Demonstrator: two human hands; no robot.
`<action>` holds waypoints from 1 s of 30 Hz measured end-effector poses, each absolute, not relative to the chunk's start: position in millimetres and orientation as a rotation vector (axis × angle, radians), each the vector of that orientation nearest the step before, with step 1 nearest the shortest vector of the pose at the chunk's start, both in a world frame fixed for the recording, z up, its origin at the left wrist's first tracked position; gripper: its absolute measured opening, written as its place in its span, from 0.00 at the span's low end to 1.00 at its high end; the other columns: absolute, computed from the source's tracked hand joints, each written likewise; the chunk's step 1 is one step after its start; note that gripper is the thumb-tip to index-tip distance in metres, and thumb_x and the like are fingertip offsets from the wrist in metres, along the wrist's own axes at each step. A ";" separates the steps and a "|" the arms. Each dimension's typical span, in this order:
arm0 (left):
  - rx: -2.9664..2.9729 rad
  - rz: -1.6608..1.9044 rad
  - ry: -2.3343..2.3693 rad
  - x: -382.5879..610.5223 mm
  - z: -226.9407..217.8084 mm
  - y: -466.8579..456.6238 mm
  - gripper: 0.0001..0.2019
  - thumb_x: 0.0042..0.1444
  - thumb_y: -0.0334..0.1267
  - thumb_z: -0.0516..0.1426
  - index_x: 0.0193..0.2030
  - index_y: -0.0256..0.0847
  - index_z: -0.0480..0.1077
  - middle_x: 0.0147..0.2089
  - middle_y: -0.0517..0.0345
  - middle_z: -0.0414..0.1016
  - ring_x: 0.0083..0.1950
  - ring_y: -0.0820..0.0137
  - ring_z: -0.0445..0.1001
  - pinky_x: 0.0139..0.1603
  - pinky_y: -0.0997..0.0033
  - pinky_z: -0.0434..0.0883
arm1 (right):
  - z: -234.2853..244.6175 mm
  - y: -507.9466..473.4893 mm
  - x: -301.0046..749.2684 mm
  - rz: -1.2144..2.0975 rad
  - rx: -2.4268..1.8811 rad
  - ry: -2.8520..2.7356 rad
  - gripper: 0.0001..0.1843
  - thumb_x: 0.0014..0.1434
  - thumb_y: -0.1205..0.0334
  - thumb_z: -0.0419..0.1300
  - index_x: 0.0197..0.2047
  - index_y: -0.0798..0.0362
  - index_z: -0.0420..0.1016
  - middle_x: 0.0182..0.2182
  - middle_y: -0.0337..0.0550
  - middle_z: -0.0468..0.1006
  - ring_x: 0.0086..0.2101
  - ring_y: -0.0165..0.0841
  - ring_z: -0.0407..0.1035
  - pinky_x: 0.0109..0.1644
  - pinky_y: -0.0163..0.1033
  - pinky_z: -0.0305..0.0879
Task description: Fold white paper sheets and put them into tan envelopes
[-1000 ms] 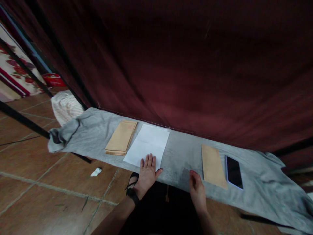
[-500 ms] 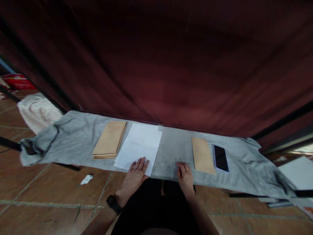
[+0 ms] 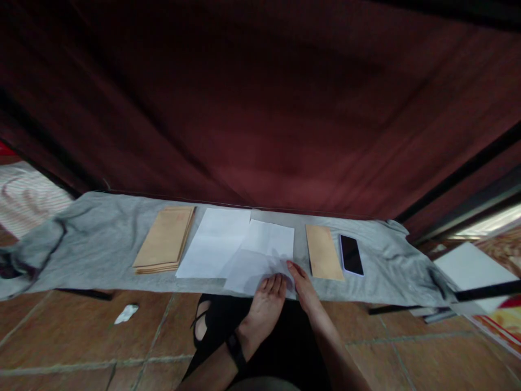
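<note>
**Two hands settle on a loose sheet at a cloth-covered bench**

A person's left hand (image 3: pixel 266 297) lies palm down, fingers pressed together, on the near edge of a white sheet (image 3: pixel 266 244). The sheet rests askew on the grey cloth (image 3: pixel 101 239), overlapping the right side of a white paper stack (image 3: pixel 214 244) and lying just left of a single brown envelope (image 3: pixel 323 252). The right hand (image 3: pixel 303 285) reaches to the sheet's near right corner with fingers stretched out; whether they nip the edge or only touch it cannot be told. The work in hand appears to be handling this one sheet apart from the stack. It would likely go best with the flat hand pinning the paper while the other works the corner, so the soft cloth does not bunch beneath. A pile of brown envelopes (image 3: pixel 163 239) sits at the stack's left, and a dark phone (image 3: pixel 350 254) lies beside the single envelope. The sheet's near part is shadowed, so one leaf or two is hard to make out, and a dark red curtain (image 3: pixel 260 108) hides everything behind the bench
</note>
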State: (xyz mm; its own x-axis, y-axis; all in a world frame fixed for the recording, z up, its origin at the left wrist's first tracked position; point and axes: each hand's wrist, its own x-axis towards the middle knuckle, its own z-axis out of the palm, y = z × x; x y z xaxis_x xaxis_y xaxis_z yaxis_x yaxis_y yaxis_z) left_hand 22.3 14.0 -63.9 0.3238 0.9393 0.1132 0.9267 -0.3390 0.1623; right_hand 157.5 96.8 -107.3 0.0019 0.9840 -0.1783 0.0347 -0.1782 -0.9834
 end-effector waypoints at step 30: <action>2.536 0.137 2.158 -102.6 -85.1 110.4 0.21 0.62 0.25 0.47 0.60 0.36 0.69 0.60 0.45 0.73 0.70 0.53 0.61 0.74 0.40 0.43 | -150.9 150.9 198.1 0.972 -1.419 -1.536 0.25 0.50 0.51 0.57 0.49 0.50 0.79 0.50 0.50 0.81 0.54 0.45 0.72 0.60 0.53 0.67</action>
